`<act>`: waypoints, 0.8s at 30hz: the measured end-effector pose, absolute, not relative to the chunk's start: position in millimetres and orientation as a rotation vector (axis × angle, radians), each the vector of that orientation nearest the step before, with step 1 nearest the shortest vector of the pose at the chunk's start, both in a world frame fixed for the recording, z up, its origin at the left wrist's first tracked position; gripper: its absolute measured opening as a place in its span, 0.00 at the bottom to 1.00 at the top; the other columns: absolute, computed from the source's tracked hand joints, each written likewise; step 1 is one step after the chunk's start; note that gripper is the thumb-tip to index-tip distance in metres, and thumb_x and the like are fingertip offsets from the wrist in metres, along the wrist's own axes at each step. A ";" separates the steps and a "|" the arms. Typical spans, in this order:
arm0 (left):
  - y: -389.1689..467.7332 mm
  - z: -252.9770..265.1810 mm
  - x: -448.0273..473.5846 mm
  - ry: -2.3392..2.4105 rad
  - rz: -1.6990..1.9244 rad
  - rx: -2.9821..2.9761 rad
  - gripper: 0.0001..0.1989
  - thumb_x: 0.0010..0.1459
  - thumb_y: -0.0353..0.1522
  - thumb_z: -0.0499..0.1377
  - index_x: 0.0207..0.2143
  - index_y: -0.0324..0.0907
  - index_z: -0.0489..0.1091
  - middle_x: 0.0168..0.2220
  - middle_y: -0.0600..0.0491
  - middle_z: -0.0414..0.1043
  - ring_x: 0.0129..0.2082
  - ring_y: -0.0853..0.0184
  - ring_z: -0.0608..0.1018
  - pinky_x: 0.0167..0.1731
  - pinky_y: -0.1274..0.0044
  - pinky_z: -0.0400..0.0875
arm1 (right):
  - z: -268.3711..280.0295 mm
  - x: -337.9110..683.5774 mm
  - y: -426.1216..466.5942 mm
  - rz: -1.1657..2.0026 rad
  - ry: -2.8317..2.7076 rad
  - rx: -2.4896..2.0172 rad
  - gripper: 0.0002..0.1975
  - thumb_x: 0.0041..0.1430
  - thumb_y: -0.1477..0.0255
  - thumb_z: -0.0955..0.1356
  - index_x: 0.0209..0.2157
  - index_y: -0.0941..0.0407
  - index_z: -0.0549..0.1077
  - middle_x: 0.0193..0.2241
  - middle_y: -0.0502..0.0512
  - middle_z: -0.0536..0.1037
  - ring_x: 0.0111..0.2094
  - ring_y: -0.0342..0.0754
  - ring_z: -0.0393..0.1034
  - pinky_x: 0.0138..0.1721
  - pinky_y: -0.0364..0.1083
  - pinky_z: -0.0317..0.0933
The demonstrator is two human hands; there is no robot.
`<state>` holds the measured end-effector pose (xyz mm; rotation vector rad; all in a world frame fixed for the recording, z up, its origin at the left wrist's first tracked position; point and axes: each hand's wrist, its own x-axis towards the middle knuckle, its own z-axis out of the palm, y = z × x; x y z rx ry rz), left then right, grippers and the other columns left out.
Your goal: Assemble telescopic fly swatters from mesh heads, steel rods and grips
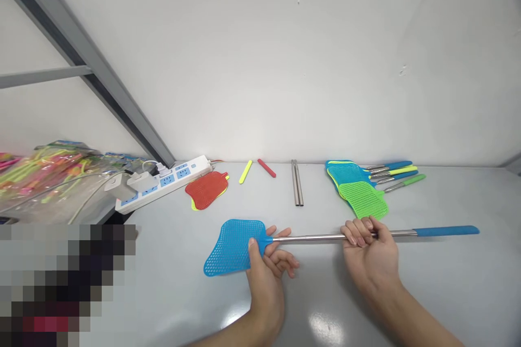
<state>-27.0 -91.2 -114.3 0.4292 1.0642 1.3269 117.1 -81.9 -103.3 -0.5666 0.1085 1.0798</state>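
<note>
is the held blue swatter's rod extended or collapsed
Extended: a long stretch of metal rod shows between the blue head and blue grip, far longer than on the piled swatters.

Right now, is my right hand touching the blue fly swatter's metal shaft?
Touching. The head view shows the right hand closed on the metal shaft, which emerges on either side.

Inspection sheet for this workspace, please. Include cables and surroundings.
Surface: glossy grey tabletop.
Job items: blue fly swatter with metal shaft and blue grip; loose red swatter head over a yellow one; yellow grip, red grip; two metal tubes; swatter pile at right.
Clutter: colourful bagged goods, left.
Hands: left hand grips swatter near its neck; right hand curled around shaft.
Cables: white cable; plugs in power strip.
Surroundings: pale wall, grey metal frame; lower-left patch pixelated, can't tell.
</note>
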 end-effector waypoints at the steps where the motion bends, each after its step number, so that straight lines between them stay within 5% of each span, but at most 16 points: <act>1: -91.4 -114.9 -26.9 1.066 1.331 0.430 0.18 0.55 0.41 0.42 0.39 0.37 0.59 0.35 0.42 0.72 0.13 0.71 0.69 0.13 0.80 0.56 | -104.3 115.8 -82.2 1.084 0.112 -0.569 0.10 0.47 0.78 0.61 0.18 0.58 0.54 0.13 0.41 0.43 0.13 0.36 0.40 0.13 0.37 0.44; 24: -97.4 -112.1 -24.7 1.060 1.340 0.483 0.22 0.53 0.45 0.44 0.40 0.37 0.59 0.35 0.42 0.72 0.13 0.71 0.69 0.15 0.77 0.61 | -116.4 96.4 -88.6 1.176 0.196 -0.596 0.10 0.49 0.78 0.61 0.18 0.58 0.54 0.13 0.41 0.47 0.14 0.35 0.45 0.16 0.37 0.50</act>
